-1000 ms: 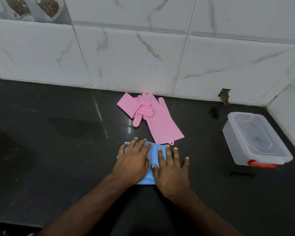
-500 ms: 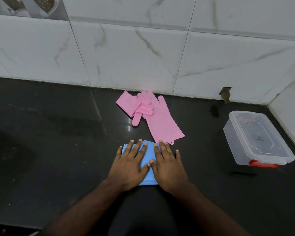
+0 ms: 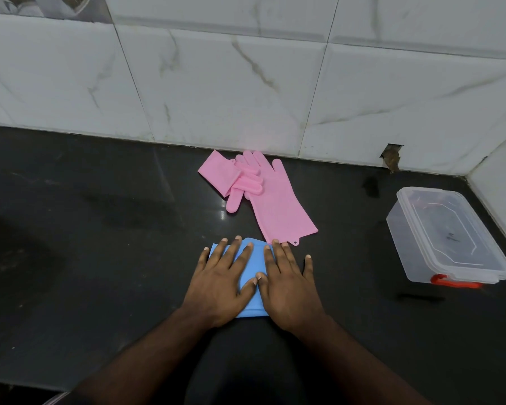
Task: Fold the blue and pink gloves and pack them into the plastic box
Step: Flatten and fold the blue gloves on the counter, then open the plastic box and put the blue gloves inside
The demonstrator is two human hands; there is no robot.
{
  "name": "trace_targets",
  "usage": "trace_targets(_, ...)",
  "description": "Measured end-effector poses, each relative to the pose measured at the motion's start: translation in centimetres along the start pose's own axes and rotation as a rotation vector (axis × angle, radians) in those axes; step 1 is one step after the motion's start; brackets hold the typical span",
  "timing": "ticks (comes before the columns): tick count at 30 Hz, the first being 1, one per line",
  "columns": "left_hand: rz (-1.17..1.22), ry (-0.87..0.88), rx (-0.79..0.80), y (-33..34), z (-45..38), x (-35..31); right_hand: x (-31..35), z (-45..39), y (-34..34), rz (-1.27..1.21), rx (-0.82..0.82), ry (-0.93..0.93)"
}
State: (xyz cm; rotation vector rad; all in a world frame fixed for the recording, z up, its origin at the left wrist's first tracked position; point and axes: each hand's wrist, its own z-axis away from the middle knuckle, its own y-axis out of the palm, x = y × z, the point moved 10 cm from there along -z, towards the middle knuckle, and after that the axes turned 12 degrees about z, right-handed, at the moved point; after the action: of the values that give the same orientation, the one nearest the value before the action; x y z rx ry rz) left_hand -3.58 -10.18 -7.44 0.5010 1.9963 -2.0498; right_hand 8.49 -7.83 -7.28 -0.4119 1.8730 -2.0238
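The folded blue gloves (image 3: pixel 256 264) lie on the black counter (image 3: pixel 100 229) near me, mostly covered by my hands. My left hand (image 3: pixel 219 287) presses flat on their left half, fingers spread. My right hand (image 3: pixel 288 287) presses flat on their right half, thumb touching the left thumb. Behind them lie the pink gloves: one flat pink glove (image 3: pixel 278 206) with its cuff toward me, and a second pink glove (image 3: pixel 219 173) partly folded across its fingers. The clear plastic box (image 3: pixel 447 238) stands at the right with its lid on and a red latch (image 3: pixel 453 283).
A white marble-tiled wall (image 3: pixel 246 83) runs along the back and turns toward me at the right, just past the box. A small broken hole (image 3: pixel 392 157) shows in the tile base. Bare counter stretches out to the left.
My right hand has slid forward and left onto the blue gloves until it sits beside the left hand. The pink gloves and the box have not moved.
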Motion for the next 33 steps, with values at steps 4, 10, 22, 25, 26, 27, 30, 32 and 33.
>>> trace_targets(4, -0.006, -0.006, 0.016, 0.1, 0.0, 0.0, 0.0, 0.0, 0.1, 0.011, 0.031, -0.007)
trace_targets(10, -0.003, -0.008, 0.010, 0.0, -0.1, -0.1, 0.0, -0.1, 0.2, 0.012, 0.045, 0.003)
trace_targets(22, -0.055, -0.064, 0.226, -1.2, -0.8, -1.1, -1.2, 0.5, -2.1, -0.082, 0.019, 0.009)
trace_targets(25, -0.052, -0.016, 0.135, -2.8, -2.2, -3.8, -3.0, 1.2, -3.4, -0.117, -0.003, 0.027)
trace_targets(26, -0.032, 0.010, 0.091, -3.3, -2.6, -5.1, -3.9, 1.4, -3.8, -0.119, -0.012, 0.036)
trace_targets(27, 0.000, 0.036, 0.059, -3.6, -3.1, -6.6, -4.9, 1.6, -4.4, -0.122, -0.026, 0.049)
trace_targets(30, 0.172, 0.097, 0.038, -3.1, -4.7, -11.4, -8.2, 2.5, -6.3, -0.145, -0.064, 0.090)
trace_targets(32, 0.325, 0.127, 0.032, -2.6, -5.8, -14.6, -10.6, 3.1, -7.7, -0.169, -0.089, 0.115)
trace_targets(33, 0.407, 0.133, 0.029, -2.4, -6.4, -16.2, -12.0, 3.5, -8.6, -0.175, -0.105, 0.134)
